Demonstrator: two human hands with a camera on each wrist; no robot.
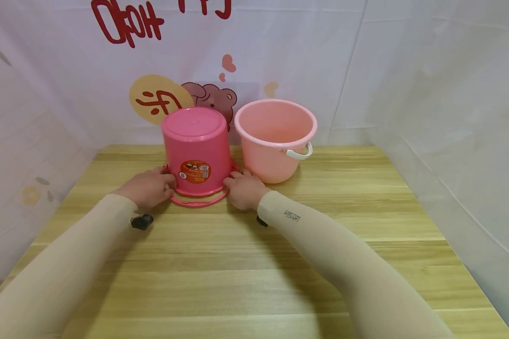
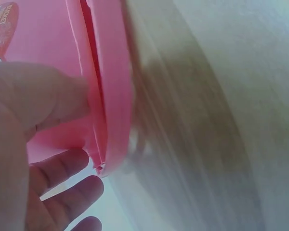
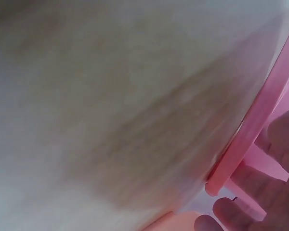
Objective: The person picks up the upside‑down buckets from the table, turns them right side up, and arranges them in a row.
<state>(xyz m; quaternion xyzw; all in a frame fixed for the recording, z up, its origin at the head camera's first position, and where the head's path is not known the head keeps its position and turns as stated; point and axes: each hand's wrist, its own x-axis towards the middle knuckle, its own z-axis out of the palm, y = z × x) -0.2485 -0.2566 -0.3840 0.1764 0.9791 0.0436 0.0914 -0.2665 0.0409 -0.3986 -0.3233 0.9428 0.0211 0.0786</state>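
Observation:
A dark pink bucket (image 1: pixel 198 155) stands upside down, base up, with an orange label (image 1: pixel 195 172) on its front. Its pink handle (image 1: pixel 199 203) curves out in front of the rim. The left hand (image 1: pixel 149 187) grips the bucket low on its left side; in the left wrist view, the thumb (image 2: pixel 48 94) lies on the wall by the rim and the fingers curl at the side. On the other side the right hand (image 1: pixel 245 189) holds the bucket by the rim, its fingers (image 3: pixel 255 187) bent around the handle's end. Part of the grip is hidden.
A lighter pink bucket (image 1: pixel 275 162) stands upright on the right, close behind the right hand, its white handle (image 1: pixel 301 153) hanging at the front right. Both buckets are near the back of the wooden table (image 1: pixel 220 282). A printed white curtain (image 1: pixel 305 52) hangs behind.

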